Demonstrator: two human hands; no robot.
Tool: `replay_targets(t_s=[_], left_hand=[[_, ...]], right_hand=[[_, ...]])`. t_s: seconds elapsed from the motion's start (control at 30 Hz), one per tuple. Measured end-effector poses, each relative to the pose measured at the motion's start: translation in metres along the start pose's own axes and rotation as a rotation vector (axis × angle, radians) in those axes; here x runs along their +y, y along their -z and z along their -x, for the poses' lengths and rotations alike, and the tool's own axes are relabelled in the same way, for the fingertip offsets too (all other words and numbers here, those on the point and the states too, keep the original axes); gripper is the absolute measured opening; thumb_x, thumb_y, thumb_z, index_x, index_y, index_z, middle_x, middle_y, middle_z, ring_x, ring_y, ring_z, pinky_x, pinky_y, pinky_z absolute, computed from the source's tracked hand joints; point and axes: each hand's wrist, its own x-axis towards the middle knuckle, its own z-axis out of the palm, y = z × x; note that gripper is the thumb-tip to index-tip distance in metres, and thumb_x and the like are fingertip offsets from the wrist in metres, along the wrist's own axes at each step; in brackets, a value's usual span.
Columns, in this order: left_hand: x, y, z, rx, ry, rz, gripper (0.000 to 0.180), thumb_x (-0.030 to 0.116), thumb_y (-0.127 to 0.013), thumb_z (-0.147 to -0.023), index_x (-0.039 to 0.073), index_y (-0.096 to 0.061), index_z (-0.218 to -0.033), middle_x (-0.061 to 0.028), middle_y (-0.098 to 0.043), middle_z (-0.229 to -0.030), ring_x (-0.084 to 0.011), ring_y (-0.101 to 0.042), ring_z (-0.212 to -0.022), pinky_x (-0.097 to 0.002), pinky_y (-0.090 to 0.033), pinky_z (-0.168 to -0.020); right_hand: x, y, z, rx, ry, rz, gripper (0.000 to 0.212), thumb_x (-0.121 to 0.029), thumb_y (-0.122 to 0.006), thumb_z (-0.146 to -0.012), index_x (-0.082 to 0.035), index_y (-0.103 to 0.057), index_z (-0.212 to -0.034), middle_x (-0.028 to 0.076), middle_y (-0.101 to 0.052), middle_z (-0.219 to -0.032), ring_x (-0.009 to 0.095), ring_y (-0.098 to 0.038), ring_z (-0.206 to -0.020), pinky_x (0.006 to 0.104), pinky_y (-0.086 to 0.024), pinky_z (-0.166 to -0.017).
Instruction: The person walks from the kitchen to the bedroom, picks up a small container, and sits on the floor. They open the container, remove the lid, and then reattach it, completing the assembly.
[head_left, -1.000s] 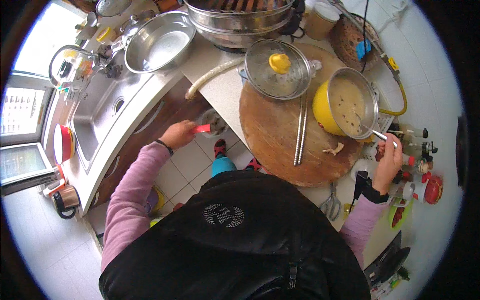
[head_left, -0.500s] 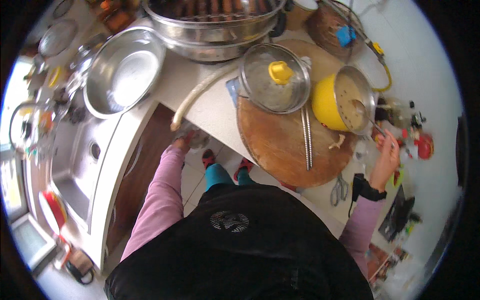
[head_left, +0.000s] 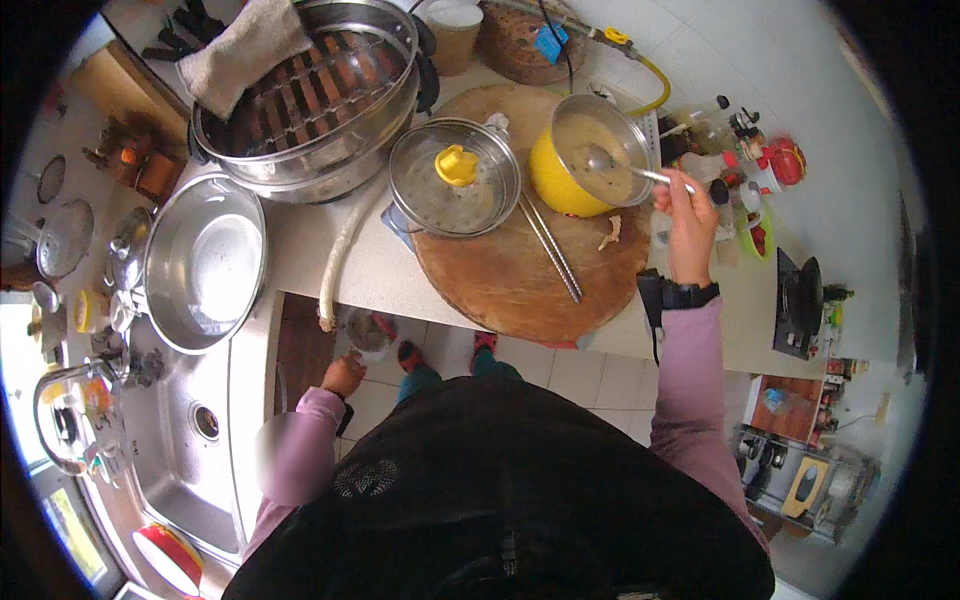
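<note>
My left hand hangs low beside the counter's near edge, just under a small clear cup with something dark in it. I cannot tell whether my fingers are closed round the cup or only next to it. To its left, the sink runs along the near-left side, with a steel bowl sitting at its far end.

My right hand is raised over the counter on the right, fingers pinched tight on the handle of a ladle. The ladle's bowl rests inside the yellow pot, in pale, creamy liquid. The pot stands on the far right part of a round wooden board.

On the same board, left of the pot, lies a glass lid with a yellow knob, and a pair of chopsticks lies slanted between lid and pot, nearer me. A long pale root lies on the counter left of the board.

Farther left stands a big steel steamer with a cloth draped over its far rim.
</note>
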Motion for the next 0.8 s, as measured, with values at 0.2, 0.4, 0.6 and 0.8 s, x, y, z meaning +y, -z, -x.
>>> replay_targets(t_s=[0.2,0.4,0.6,0.8], left_hand=[[0.046,0.017,0.045,0.138,-0.211,0.303,0.033,0.019,-0.064,-0.083,0.004,-0.061,-0.113,-0.0166,-0.068,-0.093,-0.0294,-0.066,-0.091,-0.0364,-0.052,-0.078],[0.183,0.074,0.096,0.189,-0.303,0.600,0.031,0.000,-0.065,-0.082,0.001,-0.059,-0.113,-0.0108,-0.065,-0.098,-0.0208,-0.065,-0.089,-0.0308,-0.052,-0.080],[0.324,0.109,0.073,0.223,-0.769,0.399,0.056,0.004,-0.069,-0.078,0.002,-0.046,-0.129,-0.0177,-0.052,-0.123,-0.0296,-0.056,-0.110,-0.0348,-0.048,-0.091],[0.409,0.092,-0.009,0.533,-0.744,0.118,0.084,0.014,-0.075,-0.074,-0.003,-0.027,-0.140,-0.0259,-0.038,-0.138,-0.0387,-0.039,-0.128,-0.0409,-0.037,-0.105]], right_hand=[[0.020,0.015,-0.025,0.006,0.013,0.118,0.024,-0.022,-0.054,-0.095,-0.003,-0.065,-0.106,0.003,-0.065,-0.082,0.008,-0.057,-0.072,0.0224,-0.046,-0.066],[0.025,0.024,-0.017,-0.125,-0.128,-0.038,0.021,-0.023,-0.055,-0.095,-0.005,-0.065,-0.099,0.001,-0.063,-0.082,0.006,-0.055,-0.072,0.0208,-0.045,-0.065],[0.048,0.019,-0.047,-0.156,0.082,-0.072,0.021,-0.019,-0.054,-0.096,-0.001,-0.065,-0.100,0.003,-0.065,-0.092,0.010,-0.058,-0.085,0.0233,-0.046,-0.078],[0.076,0.020,-0.064,-0.276,-0.017,-0.252,0.024,-0.021,-0.052,-0.098,0.000,-0.063,-0.104,0.004,-0.063,-0.106,0.011,-0.053,-0.103,0.0255,-0.039,-0.093]])
